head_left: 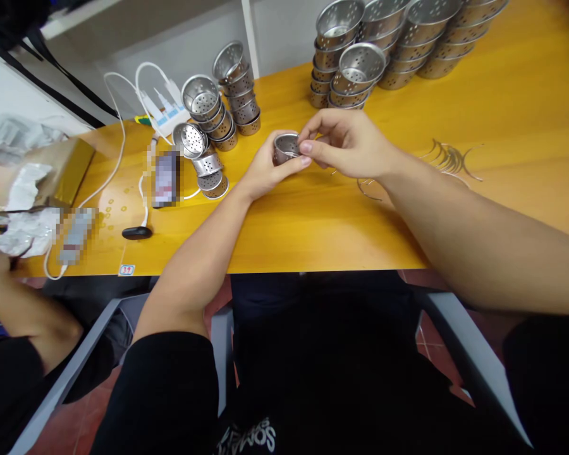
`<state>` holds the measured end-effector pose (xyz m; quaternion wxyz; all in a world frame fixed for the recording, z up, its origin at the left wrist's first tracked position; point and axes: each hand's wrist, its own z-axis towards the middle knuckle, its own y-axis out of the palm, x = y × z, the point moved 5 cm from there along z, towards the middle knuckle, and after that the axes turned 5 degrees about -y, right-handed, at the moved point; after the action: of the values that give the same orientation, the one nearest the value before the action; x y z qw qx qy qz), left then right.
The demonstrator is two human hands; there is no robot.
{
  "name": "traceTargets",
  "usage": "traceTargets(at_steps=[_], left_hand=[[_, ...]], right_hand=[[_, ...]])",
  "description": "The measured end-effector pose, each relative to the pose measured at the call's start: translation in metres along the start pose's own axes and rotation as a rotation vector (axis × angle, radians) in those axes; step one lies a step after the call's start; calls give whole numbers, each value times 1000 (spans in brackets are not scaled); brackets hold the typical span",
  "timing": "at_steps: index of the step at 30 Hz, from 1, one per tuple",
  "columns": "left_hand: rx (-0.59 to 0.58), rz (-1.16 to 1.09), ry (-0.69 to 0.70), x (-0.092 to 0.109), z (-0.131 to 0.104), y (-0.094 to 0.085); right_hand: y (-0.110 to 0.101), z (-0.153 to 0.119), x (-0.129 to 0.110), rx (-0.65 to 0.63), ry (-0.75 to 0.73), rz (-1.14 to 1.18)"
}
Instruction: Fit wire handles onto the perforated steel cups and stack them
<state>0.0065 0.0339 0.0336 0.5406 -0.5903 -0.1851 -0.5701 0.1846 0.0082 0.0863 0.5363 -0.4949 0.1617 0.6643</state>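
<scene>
Standing at left, stacked cups (201,104) rose from the table (322,243). The left hand (264,165) had its fingers curled around a holed metal cup (286,148) above the table; the right hand (348,144) pinched narrowly at its rim, on what I couldn't tell. Rim work seemed in hand, calling next for steady holding. Curved wires (448,160) lay at right.

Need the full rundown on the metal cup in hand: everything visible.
The cup is small, round and silvery, apparently metal, with a rim around its open top and small holes visible inside. It is mouth up above the yellow table; whether its base touches the surface is hidden. The left hand wraps around it, covering much of the wall. Fingers of the right hand are at its right rim; exact contact there is unclear.
</scene>
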Motion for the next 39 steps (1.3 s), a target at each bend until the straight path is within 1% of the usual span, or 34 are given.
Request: traceTargets(at_steps=[3, 5, 10, 20, 25, 27, 30, 33, 35, 37, 39], left_hand=[[4, -5, 10, 0, 0, -2], [7, 38, 36, 0, 0, -2], [14, 152, 106, -1, 2, 0], [33, 204, 128, 0, 3, 3], [38, 201, 132, 1, 2, 4], [41, 203, 130, 2, 2, 4], [59, 203, 109, 4, 2, 3], [101, 201, 86, 4, 1, -1], [129, 201, 75, 4, 1, -4], [150, 200, 68, 5, 1, -7], [166, 200, 66, 6, 0, -9]], right_hand=[[1, -1, 2, -7, 31, 47], [2, 0, 5, 2, 36, 68], [2, 2, 10, 50, -10, 95], [1, 2, 11, 55, 38, 90], [1, 0, 17, 37, 85, 76], [1, -1, 17, 37, 62, 68], [1, -1, 13, 69, 0, 2], [-3, -3, 5, 141, -61, -126], [-7, -4, -1, 165, -110, -228], [-10, -5, -6, 152, -167, -311], [-11, -5, -6, 124, -203, -341]])
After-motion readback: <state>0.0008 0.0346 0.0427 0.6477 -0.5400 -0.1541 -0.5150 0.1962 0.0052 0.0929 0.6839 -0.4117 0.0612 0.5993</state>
